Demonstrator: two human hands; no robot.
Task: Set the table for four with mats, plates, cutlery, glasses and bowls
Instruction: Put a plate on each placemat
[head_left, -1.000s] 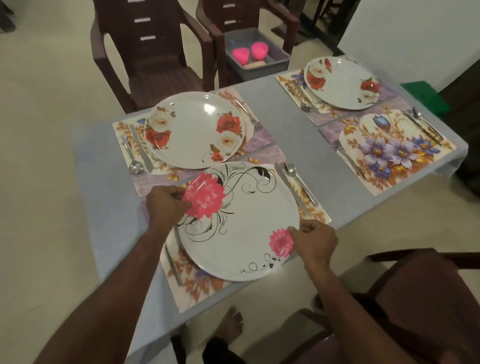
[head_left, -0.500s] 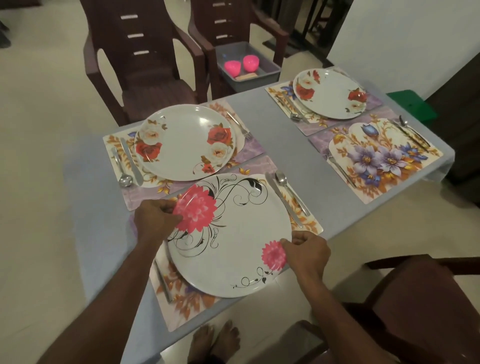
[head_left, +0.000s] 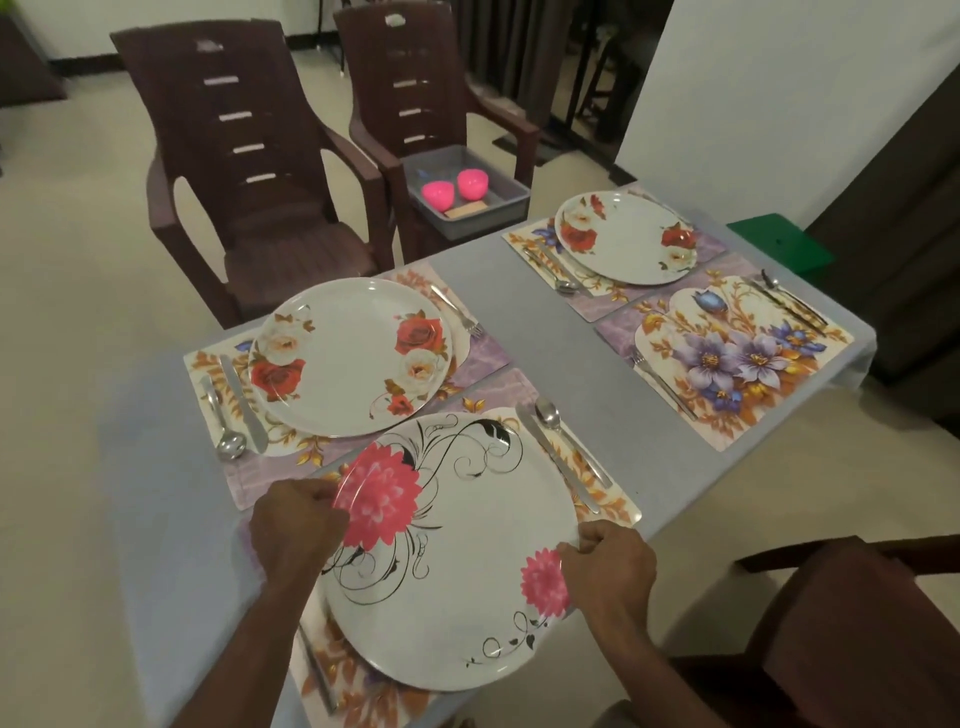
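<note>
Evidently both hands, left hand (head_left: 296, 525) and right hand (head_left: 608, 566), have fingers curled round opposite edges of the pink-flowered plate (head_left: 452, 551), probably to centre it on the near mat (head_left: 618, 499) between the cutlery. Beyond, a grey tub (head_left: 501, 208) on a chair holds two pink bowls (head_left: 437, 193).

four mats (head_left: 727, 364), three plates (head_left: 452, 551), two bowls (head_left: 438, 190).
</note>
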